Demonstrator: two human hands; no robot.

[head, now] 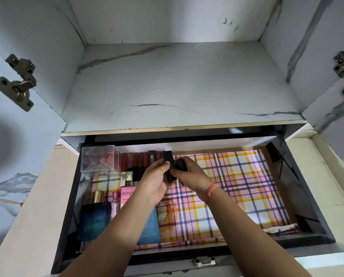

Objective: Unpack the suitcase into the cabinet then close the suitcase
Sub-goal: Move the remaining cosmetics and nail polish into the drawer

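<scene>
The cabinet (177, 80) is standing open, its pale marbled shelf filling the far half of the view. The left door (11, 136) and right door (339, 108) are swinging out to either side, each carrying metal hinges (17, 80). Below the shelf a drawer (315, 206) is sitting pulled out toward the person. A plaid liner (237, 186) in pink, yellow and purple is covering its floor, and the right part of the liner is showing bare.

Toiletries are crowding the left side of the drawer. A dark blue box (94, 220) is lying at the near left, with a lighter blue box (150, 228) just right of it, partly hidden by the left forearm. A clear plastic box (100, 157) holding small coloured pieces is sitting in the far left corner. Right of it, a row of red and dark tubes (139, 162) is lining the far wall. A pink Pond's carton (127, 194), a pink bottle (115, 204) and a gold-capped bottle (99, 195) are standing between the tubes and the blue boxes.

Both hands are reaching into the drawer at the right end of the row of tubes. The left hand (155, 182) is gripping a black box (169, 166), its fingers curling round it from the left. The right hand (191, 175), with an orange thread (213, 189) round its wrist, is pressing its thumb against the same box, its fingers curling round a small dark object (181, 164). What that object is cannot be told.
</scene>
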